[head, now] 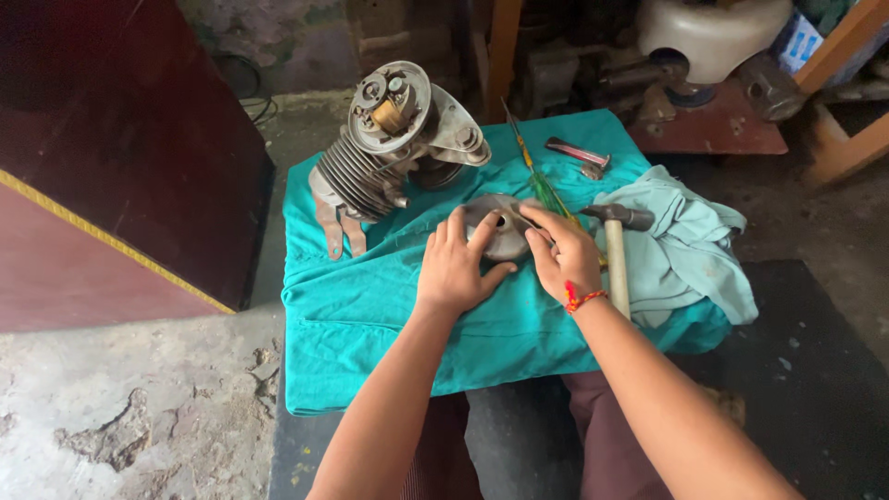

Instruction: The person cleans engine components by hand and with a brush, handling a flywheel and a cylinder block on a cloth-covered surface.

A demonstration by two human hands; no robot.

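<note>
Two hands meet on a round metal cover [500, 227] lying on our teal cloth [370, 315]: our left hand [456, 268] spread flat against its rim, our right hand [562, 252] pressing fingertips on top, beside the finned engine [389, 148] and hammer [616, 250].

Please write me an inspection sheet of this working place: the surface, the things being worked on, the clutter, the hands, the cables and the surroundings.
Surface: teal cloth spread flat over a low support on the floor.
Job's things: round grey metal disc lying on the cloth; finned engine block standing behind it.
Clutter: hammer, green-handled screwdriver, small metal tool, crumpled pale cloth.
Hands: left hand flat, fingers on the disc's edge; right hand, with a red wrist thread, fingertips on the disc. No closed grip.
Cables: black cable on the floor by the cabinet.
Surroundings: dark red cabinet, cracked concrete floor, white tank, wooden frame.
</note>
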